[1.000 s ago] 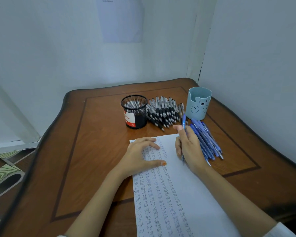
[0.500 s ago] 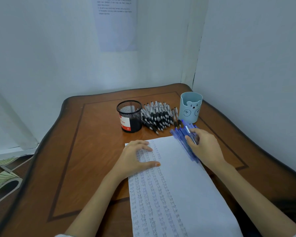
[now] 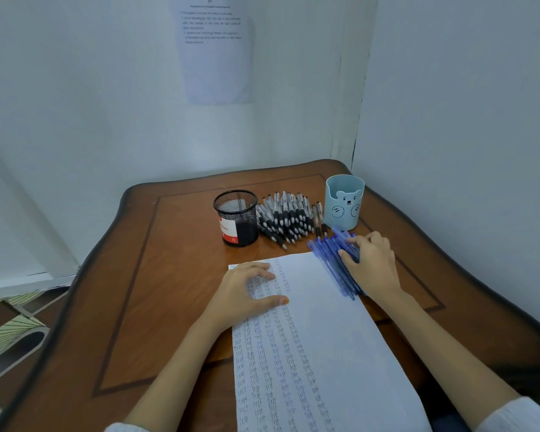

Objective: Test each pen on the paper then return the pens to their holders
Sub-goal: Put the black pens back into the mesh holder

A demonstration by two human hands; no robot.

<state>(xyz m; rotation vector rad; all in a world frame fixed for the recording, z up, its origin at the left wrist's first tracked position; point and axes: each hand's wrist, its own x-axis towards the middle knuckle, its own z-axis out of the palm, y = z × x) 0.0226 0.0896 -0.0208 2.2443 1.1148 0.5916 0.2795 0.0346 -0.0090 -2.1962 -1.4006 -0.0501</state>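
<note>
A white paper [image 3: 325, 338] covered with rows of handwritten "test" lies on the wooden table [image 3: 169, 275]. My left hand [image 3: 247, 294] rests flat on the paper's upper left corner with its fingers spread. A pile of blue pens [image 3: 328, 254] lies beside the paper's top right edge. My right hand [image 3: 371, 263] lies on that pile, thumb and fingertips touching the pens. Several black-and-silver pens [image 3: 287, 216] lie in a heap between a black mesh holder [image 3: 236, 219] and a light blue bear-face holder [image 3: 343, 204].
White walls close in on the table's far and right sides, and a printed sheet [image 3: 215, 51] is taped to the far wall. The table's dark curved rim runs along the left, with patterned floor below it.
One second ago my right hand held a blue pen upright over the paper. It has moved right to the blue pile and laid the pen there. My left hand has stayed on the paper.
</note>
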